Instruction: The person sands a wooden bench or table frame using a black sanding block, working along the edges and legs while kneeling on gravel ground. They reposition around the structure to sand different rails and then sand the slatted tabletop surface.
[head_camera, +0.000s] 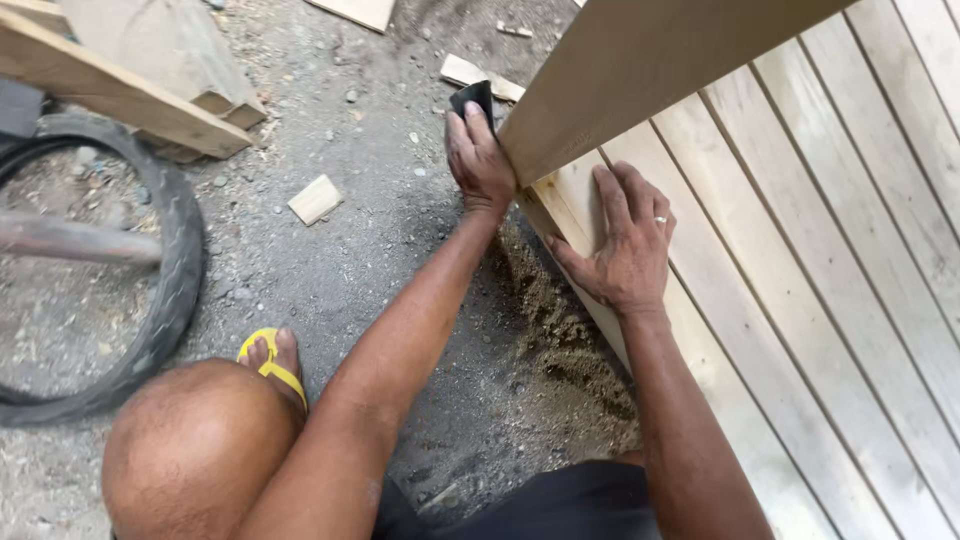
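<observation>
Both arms are bare; the right hand (628, 245) wears a silver ring (660, 220), with dark shorts (560, 505) and a yellow flip-flop (275, 370).

The flat sanding pad (472, 97) is black, the slatted wooden panel (800, 250) pale tan with parallel seams, the rubber flip-flop (272, 368) yellow, the rubber tyre (175, 270) black, the gravel ground (350, 230) grey.

Open ground (380, 200) left; wooden panel (800, 250) right.
</observation>
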